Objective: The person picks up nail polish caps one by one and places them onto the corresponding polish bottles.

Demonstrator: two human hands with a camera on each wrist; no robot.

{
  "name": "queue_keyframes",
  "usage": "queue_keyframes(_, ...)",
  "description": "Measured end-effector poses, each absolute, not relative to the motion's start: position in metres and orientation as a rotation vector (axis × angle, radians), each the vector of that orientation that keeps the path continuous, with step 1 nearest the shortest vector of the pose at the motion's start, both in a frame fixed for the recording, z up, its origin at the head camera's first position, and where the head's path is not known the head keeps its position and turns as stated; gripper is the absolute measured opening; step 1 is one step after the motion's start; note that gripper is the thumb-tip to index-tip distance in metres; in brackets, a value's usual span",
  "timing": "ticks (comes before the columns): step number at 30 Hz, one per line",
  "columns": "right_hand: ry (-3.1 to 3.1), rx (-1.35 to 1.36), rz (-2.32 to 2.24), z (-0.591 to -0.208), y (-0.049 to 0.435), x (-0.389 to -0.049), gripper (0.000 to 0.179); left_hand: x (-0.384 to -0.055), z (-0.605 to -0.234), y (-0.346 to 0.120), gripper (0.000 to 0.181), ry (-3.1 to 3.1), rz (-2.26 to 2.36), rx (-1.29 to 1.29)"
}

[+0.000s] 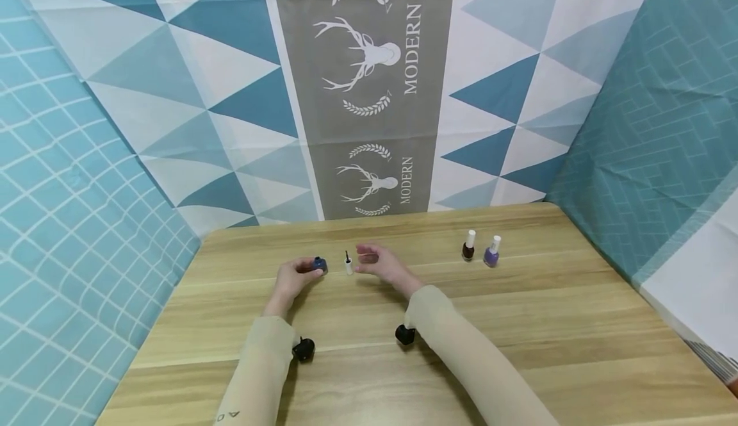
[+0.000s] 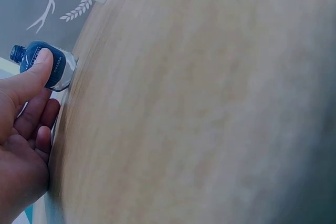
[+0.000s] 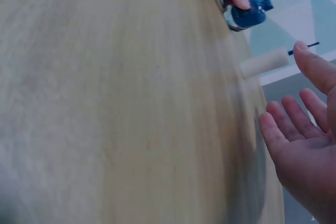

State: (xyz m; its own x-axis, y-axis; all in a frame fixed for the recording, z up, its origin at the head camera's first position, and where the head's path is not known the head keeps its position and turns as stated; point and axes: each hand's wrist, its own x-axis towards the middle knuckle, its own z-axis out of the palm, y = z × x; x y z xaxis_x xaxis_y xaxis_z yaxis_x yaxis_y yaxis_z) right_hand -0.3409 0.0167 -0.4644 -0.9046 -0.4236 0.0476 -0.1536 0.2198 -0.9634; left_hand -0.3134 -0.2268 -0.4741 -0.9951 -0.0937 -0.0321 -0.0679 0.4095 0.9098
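My left hand [image 1: 292,280] pinches a dark blue nail polish bottle [image 2: 44,65] between thumb and fingers. The bottle stands upright on the table, its threaded neck uncapped. Just to its right, the white brush cap [image 1: 348,266] stands on its end with the dark brush pointing up. Beside that cap is my right hand [image 1: 382,264], fingers spread and relaxed with nothing between them. In the right wrist view the thumb tip of this hand overlaps the brush, and the palm [image 3: 310,156] faces the cap.
A dark nail polish bottle [image 1: 468,246] and a purple one [image 1: 492,252], both with white caps, stand toward the back right of the wooden table [image 1: 548,323]. Behind the table hangs a patterned cloth [image 1: 230,93]. A black wrist camera [image 1: 405,334] sits at the right cuff.
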Motion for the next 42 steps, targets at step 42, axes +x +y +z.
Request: queue_keyframes(42,2.489,-0.637,-1.566,-0.459,0.031,-0.345,0.029,-0.313,-0.476,-0.226,0.043,-2.604,-1.689,0.142)
